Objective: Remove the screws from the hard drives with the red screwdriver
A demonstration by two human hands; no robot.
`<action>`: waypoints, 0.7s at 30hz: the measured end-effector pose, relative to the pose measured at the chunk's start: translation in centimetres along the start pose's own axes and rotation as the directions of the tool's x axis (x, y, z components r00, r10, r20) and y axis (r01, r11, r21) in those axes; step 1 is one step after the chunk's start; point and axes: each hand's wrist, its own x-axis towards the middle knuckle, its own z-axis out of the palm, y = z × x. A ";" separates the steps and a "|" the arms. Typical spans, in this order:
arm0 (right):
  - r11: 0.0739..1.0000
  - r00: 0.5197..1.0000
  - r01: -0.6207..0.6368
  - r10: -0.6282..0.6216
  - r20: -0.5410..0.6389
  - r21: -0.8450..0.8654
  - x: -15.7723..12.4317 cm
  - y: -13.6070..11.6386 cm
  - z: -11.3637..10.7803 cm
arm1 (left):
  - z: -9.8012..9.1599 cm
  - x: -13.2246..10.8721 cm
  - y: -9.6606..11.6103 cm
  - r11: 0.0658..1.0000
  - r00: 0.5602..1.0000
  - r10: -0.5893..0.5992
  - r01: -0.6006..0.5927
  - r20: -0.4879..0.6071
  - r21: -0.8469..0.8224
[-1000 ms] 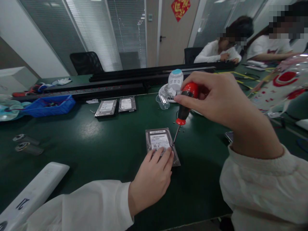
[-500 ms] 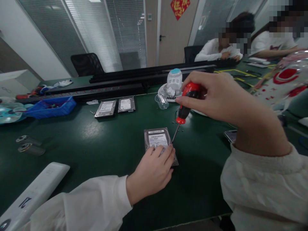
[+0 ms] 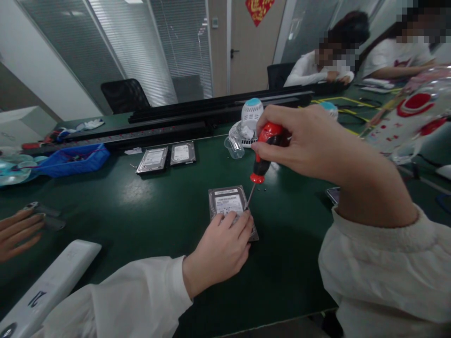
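A silver hard drive (image 3: 227, 203) with a white label lies flat on the green table (image 3: 141, 211) in front of me. My left hand (image 3: 220, 249) rests on its near end with the fingers laid flat, pressing it down. My right hand (image 3: 299, 141) is closed around the red and black handle of a screwdriver (image 3: 262, 157). The screwdriver stands nearly upright, its thin tip touching the drive's right edge just beyond my left fingertips.
Two more hard drives (image 3: 167, 157) lie further back. A small white fan (image 3: 248, 122) and a clear cup (image 3: 235, 147) stand behind the screwdriver. A blue tray (image 3: 75, 159) is at far left. Another person's hand (image 3: 17, 232) reaches in at the left edge. Two people sit at back right.
Another person's hand has come into view at the left edge. My hands, the screwdriver and the drive keep their positions; the view has shifted slightly.
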 end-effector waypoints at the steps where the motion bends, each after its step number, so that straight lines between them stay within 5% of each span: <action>1: 1.000 1.000 0.008 -0.008 -0.001 0.000 0.0 0.0 0.0 | 0.0 0.0 0.0 1.000 1.000 0.001 -0.001 0.000 0.001; 14: 0.998 0.996 0.041 -0.044 -0.074 -0.050 -0.1 -0.4 -1.0 | 0.2 -0.2 -0.2 1.000 1.000 -0.005 0.005 -0.009 -0.021; 21: 0.990 0.953 0.061 -0.094 -0.286 -0.124 -3.5 -1.3 -0.9 | 0.7 -0.7 0.5 1.000 0.996 0.001 0.002 -0.087 0.025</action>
